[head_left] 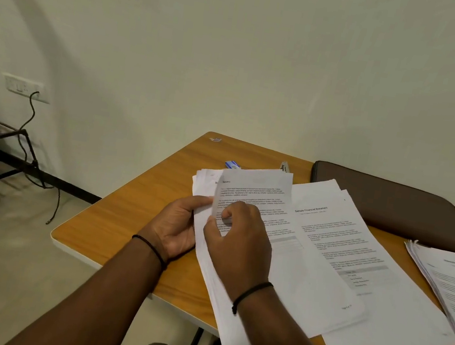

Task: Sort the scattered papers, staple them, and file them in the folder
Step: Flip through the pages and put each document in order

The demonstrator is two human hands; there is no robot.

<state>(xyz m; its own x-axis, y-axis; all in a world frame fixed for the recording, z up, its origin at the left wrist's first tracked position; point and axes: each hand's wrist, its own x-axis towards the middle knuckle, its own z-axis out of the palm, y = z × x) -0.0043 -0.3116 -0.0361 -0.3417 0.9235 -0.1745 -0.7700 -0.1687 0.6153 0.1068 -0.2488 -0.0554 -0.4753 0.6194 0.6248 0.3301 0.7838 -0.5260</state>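
- My right hand (237, 238) is nearest me, fingers curled, pinching the left edge of the top sheet (255, 197) and peeling it up off the stack.
- My left hand (180, 225), just to its left, grips the near-left edge of that same stack (228, 314), thumb on top, steadying it.
- To do this sorting step well, I judge I should lift one sheet only, read its heading, and keep my left thumb pressing so the pages beneath do not slide off the table (132, 211) edge, which the stack overhangs toward me.
- Right of my right hand lies a second pile (354, 265), headed as a financial statement; touching the first, partly under it.
- Further right, at the frame edge, a third pile (446, 282). So three piles; sheets per pile I cannot count.
- Beyond my hands: one small blue box (232, 164), perhaps staples, and one metal item (284, 166), possibly the stapler, mostly hidden.
- Farthest right: one dark brown folder (386, 205), lying closed.
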